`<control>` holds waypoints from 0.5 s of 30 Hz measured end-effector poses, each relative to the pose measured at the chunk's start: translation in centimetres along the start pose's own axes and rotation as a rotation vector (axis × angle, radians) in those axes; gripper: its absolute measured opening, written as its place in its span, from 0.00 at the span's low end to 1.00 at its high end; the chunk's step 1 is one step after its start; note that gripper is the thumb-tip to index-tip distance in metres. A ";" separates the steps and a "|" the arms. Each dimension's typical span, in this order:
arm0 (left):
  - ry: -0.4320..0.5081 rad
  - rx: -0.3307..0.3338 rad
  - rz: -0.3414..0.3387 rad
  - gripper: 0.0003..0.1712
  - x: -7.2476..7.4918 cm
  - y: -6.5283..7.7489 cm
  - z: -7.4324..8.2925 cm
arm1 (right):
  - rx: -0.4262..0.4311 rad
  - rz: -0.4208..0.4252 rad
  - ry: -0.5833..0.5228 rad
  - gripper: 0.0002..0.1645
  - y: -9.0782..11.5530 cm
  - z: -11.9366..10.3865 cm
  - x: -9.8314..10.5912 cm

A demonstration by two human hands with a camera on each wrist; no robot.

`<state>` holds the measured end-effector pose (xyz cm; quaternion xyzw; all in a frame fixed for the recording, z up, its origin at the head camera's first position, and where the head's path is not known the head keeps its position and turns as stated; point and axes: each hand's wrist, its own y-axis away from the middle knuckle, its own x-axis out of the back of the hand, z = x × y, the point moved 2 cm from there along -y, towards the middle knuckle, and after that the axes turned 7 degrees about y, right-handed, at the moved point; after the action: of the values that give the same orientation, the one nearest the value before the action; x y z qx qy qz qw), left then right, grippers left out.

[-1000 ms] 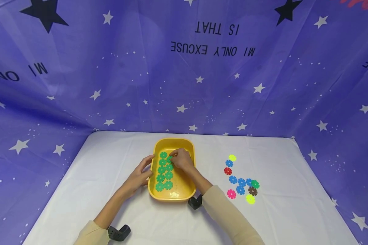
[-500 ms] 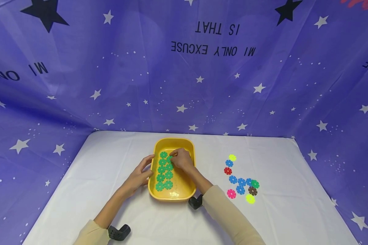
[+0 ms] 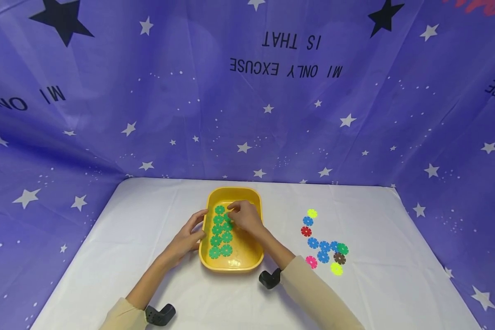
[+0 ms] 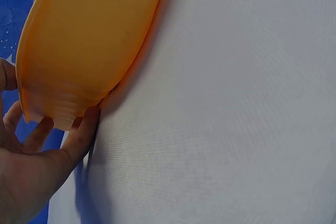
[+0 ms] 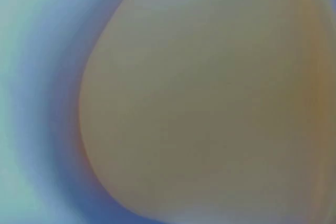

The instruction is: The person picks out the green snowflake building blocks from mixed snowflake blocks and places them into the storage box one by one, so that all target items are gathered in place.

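Note:
A yellow tray (image 3: 243, 264) stands on the white cloth, two columns of green notched plastic discs (image 3: 216, 240) lying in its left half. My left hand (image 3: 186, 237) rests against the tray's left side; in the left wrist view its spread fingers touch the outer wall from rim to base. Inside the tray, my right hand (image 3: 245, 217) hovers at the upper end of the right column. Its thumb and forefinger are apart, right over the topmost green disc (image 3: 227, 216), which they partly cover. The right wrist view shows only the blurred tray wall (image 5: 205, 103).
Loose notched discs lie on the cloth to the right: several blue (image 3: 324, 246), a red (image 3: 306, 231), a pink (image 3: 311, 262), a brown (image 3: 339, 258), a green (image 3: 343, 249) and two yellow. A purple star-printed curtain (image 3: 247, 114) surrounds the table's back and sides.
My right hand has drawn up slightly from the topmost disc, its thumb and forefinger parting, and the right forearm has shifted right. The left hand stays at the tray.

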<state>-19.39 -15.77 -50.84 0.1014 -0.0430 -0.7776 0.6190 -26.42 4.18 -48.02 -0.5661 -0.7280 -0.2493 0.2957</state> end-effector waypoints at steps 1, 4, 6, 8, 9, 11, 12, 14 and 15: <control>0.002 -0.001 0.001 0.43 0.0 0.0 0.0 | 0.014 -0.002 -0.017 0.14 0.2 -0.1 0.3; 0.003 -0.004 0.001 0.43 0.0 0.0 0.0 | 0.046 0.002 -0.050 0.15 1.1 -0.4 1.7; 0.001 -0.005 0.004 0.43 0.0 0.0 0.0 | 0.065 0.014 -0.073 0.15 1.7 -0.5 2.7; -0.001 -0.005 0.008 0.43 0.0 0.1 0.0 | 0.077 0.028 -0.099 0.13 2.4 -0.6 3.8; 0.000 -0.004 0.011 0.43 0.0 0.1 0.0 | 0.080 0.037 -0.108 0.13 2.6 -0.5 4.3; -0.001 -0.004 0.010 0.43 0.0 0.1 0.1 | 0.085 0.053 -0.128 0.12 3.3 -0.2 5.4; -0.001 -0.005 0.008 0.43 0.0 0.1 0.1 | 0.080 0.060 -0.142 0.12 3.6 0.0 6.0; 0.000 -0.005 0.006 0.43 0.0 0.1 0.1 | 0.071 0.071 -0.165 0.12 4.2 0.6 7.0; 0.000 -0.005 0.005 0.42 0.0 0.1 0.1 | 0.065 0.078 -0.178 0.12 4.6 0.9 7.6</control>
<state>-19.30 -15.80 -50.74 0.0999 -0.0411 -0.7762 0.6212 -23.52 11.03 -43.15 -0.6040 -0.7364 -0.1625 0.2577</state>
